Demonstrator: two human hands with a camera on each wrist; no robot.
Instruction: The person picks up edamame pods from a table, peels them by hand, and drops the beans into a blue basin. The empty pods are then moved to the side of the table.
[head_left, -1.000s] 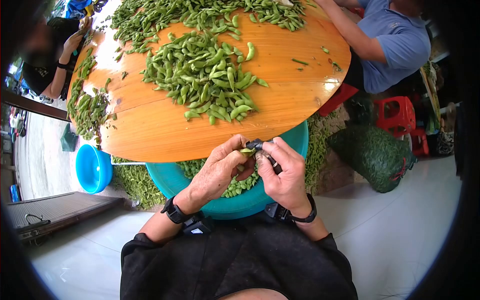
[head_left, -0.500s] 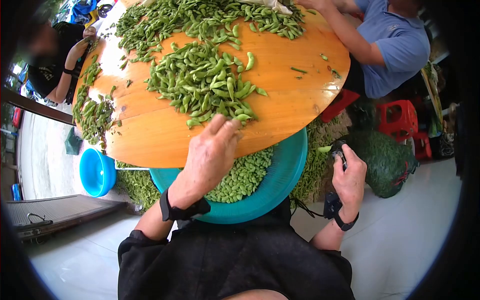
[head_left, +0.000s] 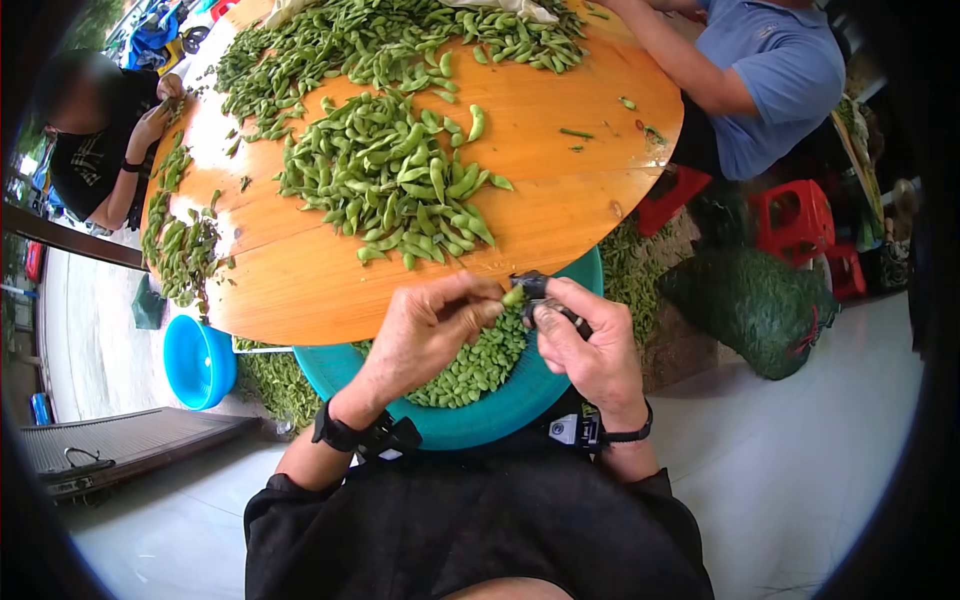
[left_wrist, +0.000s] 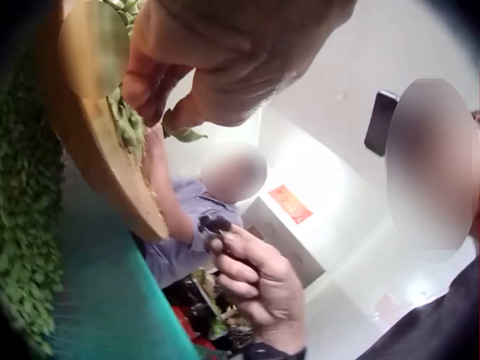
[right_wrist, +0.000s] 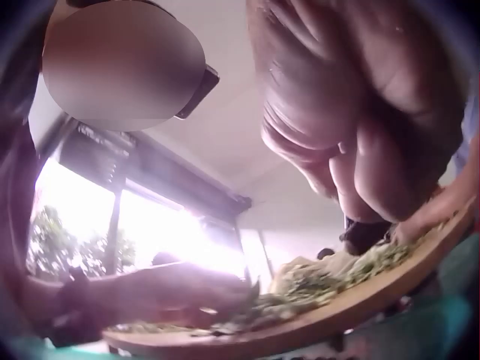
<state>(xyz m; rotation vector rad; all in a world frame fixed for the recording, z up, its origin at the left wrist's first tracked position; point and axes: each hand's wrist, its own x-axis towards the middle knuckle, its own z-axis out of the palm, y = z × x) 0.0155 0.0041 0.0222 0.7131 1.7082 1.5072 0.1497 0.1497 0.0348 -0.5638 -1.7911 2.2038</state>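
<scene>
Above the teal basin (head_left: 440, 432) at the table's edge, my left hand (head_left: 420, 335) pinches a green pod (head_left: 513, 297) by thumb and fingers. The pod (left_wrist: 182, 135) also shows at my left fingertips in the left wrist view. Facing it, my right hand (head_left: 595, 350) grips a small dark tool (head_left: 530, 285), close to the pod's other end. Shelled green beans (head_left: 470, 370) lie in the basin below both hands. A pile of pods (head_left: 390, 180) rests on the wooden table (head_left: 290, 290) just beyond them. In the right wrist view my left hand (right_wrist: 180, 292) is blurred.
More pods (head_left: 350, 40) cover the table's far side, and trimmings (head_left: 185, 245) lie at its left. Two people sit around it. A blue basin (head_left: 198, 362) stands left, a filled green net sack (head_left: 750, 310) and red stools (head_left: 793, 220) right.
My left hand has drawn back from the pile's near edge with a pod. My right hand has come in from the far right with the tool; the pod seen at it before is gone.
</scene>
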